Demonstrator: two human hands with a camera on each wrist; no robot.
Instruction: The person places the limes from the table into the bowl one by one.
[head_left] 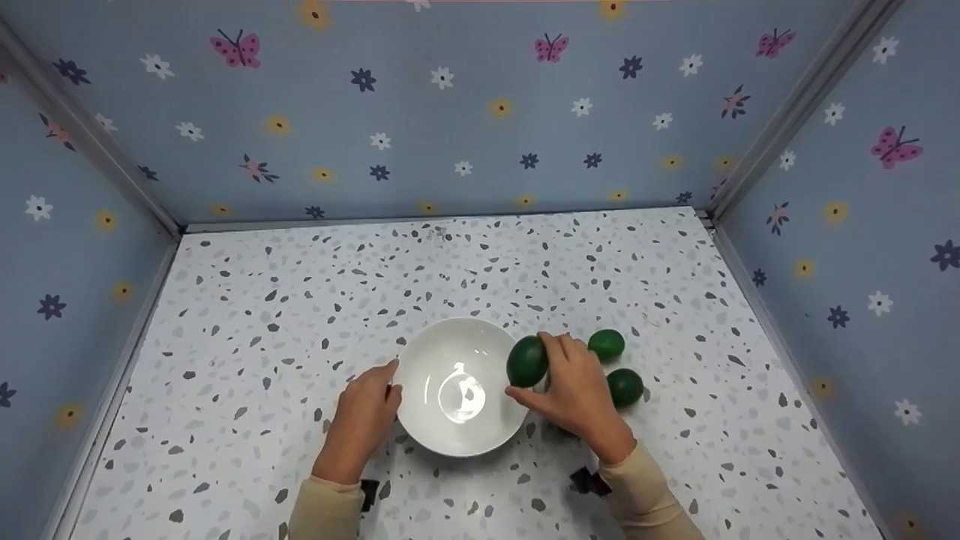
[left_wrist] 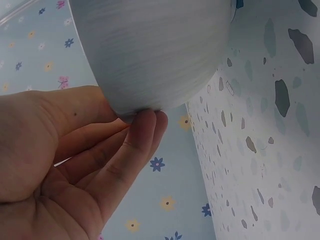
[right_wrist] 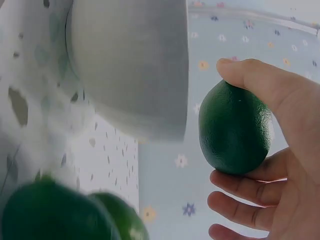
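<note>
1. My left grip [head_left: 364,409] pinches the left rim of the white bowl [head_left: 442,356], thumb and fingertips on either side; I judge this is to keep it from sliding.
2. The bowl stands upright on the speckled desk [head_left: 247,337], between my two grips, its mouth facing up, probably so it can take things in.
3. At its right rim, the dark green fruit [head_left: 526,361] sits between the thumb and fingers of my right grip [head_left: 577,390], held by its ends, higher than the rim and apart from it. Such a hold likely suits a smooth, round skin.
4. Just beyond that grip, to its right, lie a brighter green fruit [head_left: 606,345] and, nearer me, another dark one [head_left: 625,387], both on the desk.
</note>
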